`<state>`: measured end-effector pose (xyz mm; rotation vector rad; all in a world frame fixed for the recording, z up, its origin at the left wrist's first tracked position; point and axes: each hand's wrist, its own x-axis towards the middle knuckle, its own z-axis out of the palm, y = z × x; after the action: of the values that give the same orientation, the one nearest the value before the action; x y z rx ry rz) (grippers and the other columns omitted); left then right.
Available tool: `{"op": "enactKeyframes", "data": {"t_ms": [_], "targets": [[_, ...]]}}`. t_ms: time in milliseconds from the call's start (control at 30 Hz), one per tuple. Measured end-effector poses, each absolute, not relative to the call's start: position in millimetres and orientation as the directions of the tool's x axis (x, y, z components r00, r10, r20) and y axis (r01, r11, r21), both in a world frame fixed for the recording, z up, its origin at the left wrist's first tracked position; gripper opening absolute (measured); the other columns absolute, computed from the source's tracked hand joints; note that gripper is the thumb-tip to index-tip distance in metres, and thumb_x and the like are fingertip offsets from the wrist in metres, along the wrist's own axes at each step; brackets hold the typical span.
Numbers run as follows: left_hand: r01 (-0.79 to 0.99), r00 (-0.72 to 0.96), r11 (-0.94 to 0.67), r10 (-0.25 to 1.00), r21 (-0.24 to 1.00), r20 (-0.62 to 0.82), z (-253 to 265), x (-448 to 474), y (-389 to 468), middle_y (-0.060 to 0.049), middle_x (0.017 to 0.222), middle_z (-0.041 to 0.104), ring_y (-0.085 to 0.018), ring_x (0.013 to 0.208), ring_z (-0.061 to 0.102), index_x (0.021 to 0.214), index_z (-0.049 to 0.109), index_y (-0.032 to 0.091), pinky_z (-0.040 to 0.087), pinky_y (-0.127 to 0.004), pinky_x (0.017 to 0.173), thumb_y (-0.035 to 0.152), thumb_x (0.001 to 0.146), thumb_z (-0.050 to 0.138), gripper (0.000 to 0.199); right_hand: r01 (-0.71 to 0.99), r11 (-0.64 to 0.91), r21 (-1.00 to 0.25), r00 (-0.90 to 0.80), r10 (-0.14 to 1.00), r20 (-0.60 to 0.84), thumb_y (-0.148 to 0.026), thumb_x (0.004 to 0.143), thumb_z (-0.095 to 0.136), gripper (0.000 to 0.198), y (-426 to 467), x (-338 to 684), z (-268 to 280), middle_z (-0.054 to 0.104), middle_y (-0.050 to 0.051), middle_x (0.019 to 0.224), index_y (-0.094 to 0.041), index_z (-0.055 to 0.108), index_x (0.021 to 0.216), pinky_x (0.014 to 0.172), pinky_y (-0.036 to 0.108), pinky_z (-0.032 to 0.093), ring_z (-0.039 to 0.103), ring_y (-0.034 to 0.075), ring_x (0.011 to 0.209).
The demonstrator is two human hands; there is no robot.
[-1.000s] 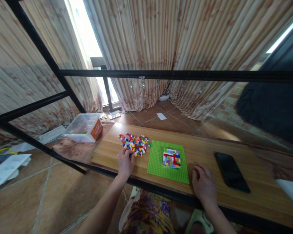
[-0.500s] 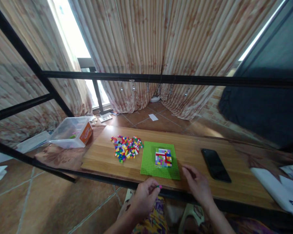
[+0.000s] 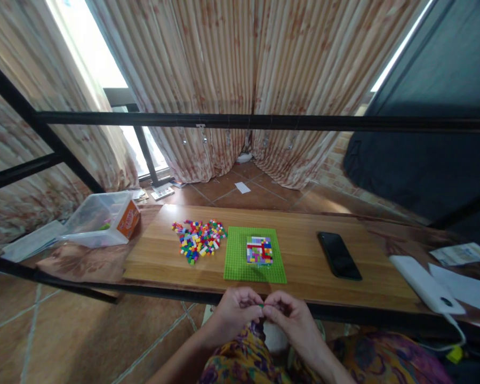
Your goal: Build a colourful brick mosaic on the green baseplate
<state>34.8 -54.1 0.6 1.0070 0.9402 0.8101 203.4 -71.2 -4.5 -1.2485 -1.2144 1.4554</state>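
Observation:
My left hand (image 3: pixel 237 309) and my right hand (image 3: pixel 291 319) meet fingertip to fingertip at the front edge of the wooden board. Both are closed in a pinch on small toy bricks (image 3: pixel 262 306), of which a bit of green and pink shows; the fingers hide the rest. Just beyond them lies a green studded baseplate (image 3: pixel 235 266). A square block of multicoloured bricks (image 3: pixel 260 250), with a red line through it, is built up on the plate. Left of the plate, a pile of loose toy bricks (image 3: pixel 202 240) is spread out.
A black phone (image 3: pixel 339 256) lies on the wooden board (image 3: pixel 300 250) to the right. Beyond it sits a white device (image 3: pixel 424 282) with a cable. A clear plastic box (image 3: pixel 100 218) stands at the left. A black metal bar (image 3: pixel 224 121) crosses in front of the curtains.
My right hand has come in from the right of the baseplate to meet my left hand at the bricks. The view has shifted slightly, with my left hand still pinching.

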Motion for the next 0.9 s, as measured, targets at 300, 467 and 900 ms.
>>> {"op": "enactKeyframes", "data": {"t_ms": [300,467,900], "targets": [[-0.069,0.261,0.245,0.94,0.967,-0.219,-1,31,-34,0.0,0.065,0.065,-0.011,0.059,0.058,0.078,0.069,0.015,0.046,-0.023,0.061,0.025,0.072,0.069,0.012,-0.228,-0.236,-0.944,-0.025,0.971,-0.237,-0.054,0.065,0.08,0.042,-68,202,-14,0.065,0.0,0.067,-0.019,0.075,0.088,0.058,0.026,0.045,0.054,0.012,0.057],[0.284,0.184,-0.051,0.983,0.957,-0.003,0,28,4,-0.002,0.078,0.072,-0.016,0.074,0.065,0.087,0.072,0.018,0.05,-0.027,0.071,0.021,0.083,0.057,0.015,-0.218,-0.283,-0.934,0.081,0.948,-0.306,-0.057,0.061,0.082,0.046,-65,211,-25,0.069,0.004,0.072,-0.019,0.079,0.086,0.059,0.029,0.049,0.057,0.014,0.06],[0.785,0.396,-0.414,0.907,0.461,0.14,0,53,65,-0.004,0.09,0.072,-0.019,0.086,0.067,0.083,0.074,0.023,0.048,-0.027,0.076,0.018,0.089,0.055,0.02,-0.347,-0.313,-0.884,0.118,0.921,-0.372,-0.049,0.064,0.084,0.038,-69,231,-40,0.07,0.003,0.075,-0.018,0.077,0.086,0.059,0.024,0.049,0.058,0.011,0.061]]}}
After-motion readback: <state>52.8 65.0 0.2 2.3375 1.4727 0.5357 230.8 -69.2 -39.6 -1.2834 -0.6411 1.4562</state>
